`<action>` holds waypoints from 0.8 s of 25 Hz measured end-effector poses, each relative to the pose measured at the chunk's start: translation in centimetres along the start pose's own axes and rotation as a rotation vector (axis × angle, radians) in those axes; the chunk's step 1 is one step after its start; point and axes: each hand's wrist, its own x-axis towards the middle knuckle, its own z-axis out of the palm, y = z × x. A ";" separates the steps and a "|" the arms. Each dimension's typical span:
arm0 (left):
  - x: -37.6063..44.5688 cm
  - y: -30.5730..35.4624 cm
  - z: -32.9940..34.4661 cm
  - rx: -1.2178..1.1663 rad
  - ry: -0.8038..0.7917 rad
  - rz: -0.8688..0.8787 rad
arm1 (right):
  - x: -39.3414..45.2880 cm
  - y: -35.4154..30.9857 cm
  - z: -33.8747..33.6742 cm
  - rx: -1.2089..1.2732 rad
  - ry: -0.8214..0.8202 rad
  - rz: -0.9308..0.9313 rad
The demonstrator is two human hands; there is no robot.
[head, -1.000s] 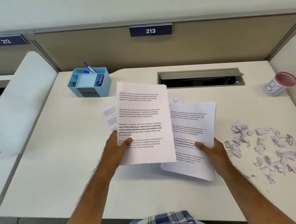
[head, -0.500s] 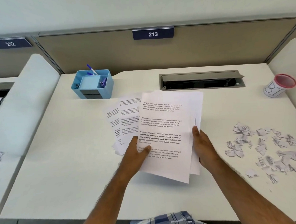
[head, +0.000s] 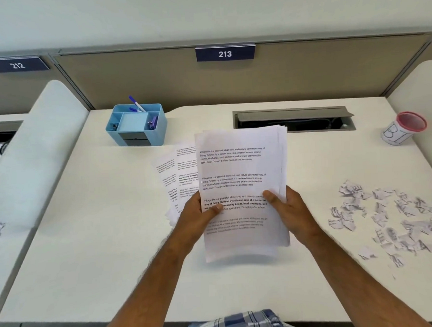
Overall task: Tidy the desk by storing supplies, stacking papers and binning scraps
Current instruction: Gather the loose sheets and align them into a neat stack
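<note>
papers coming together into one stack

papers are now sitting as one gathered stack between both hands, lifted just above the table at its middle. a second ago the left hand was holding one sheet and the right hand another, side by side; since then the two have been brought together and the edges are nearly lining up. each grip is closing on a side edge of the stack, thumb on top of the printed page, fingers hidden underneath. a few loose sheets are lying fanned on the table just left of the stack, partly under it, so the stacking is looking only part done. scraps are lying scattered well to the right, none binned yet, with the cup marked as a bin standing at the far right. the organiser at the back left is already holding pens, so storing supplies seems finished.
</note>
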 end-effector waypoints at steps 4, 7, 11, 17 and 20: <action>0.1 1.4 0.1 0.057 0.066 0.147 | 0.2 -1.5 -0.4 -0.043 0.000 -0.073; 0.2 1.7 0.3 0.122 0.081 0.201 | 0.1 -1.3 -0.4 -0.066 0.007 -0.098; 0.0 0.9 0.5 0.106 0.074 0.182 | -0.1 0.3 0.2 -0.082 0.001 -0.091; 0.4 1.2 1.0 0.039 0.130 0.134 | -0.1 0.4 0.7 -0.075 0.069 -0.085; 0.2 0.7 1.8 0.040 0.111 0.129 | -0.4 1.5 1.0 -0.044 0.059 -0.072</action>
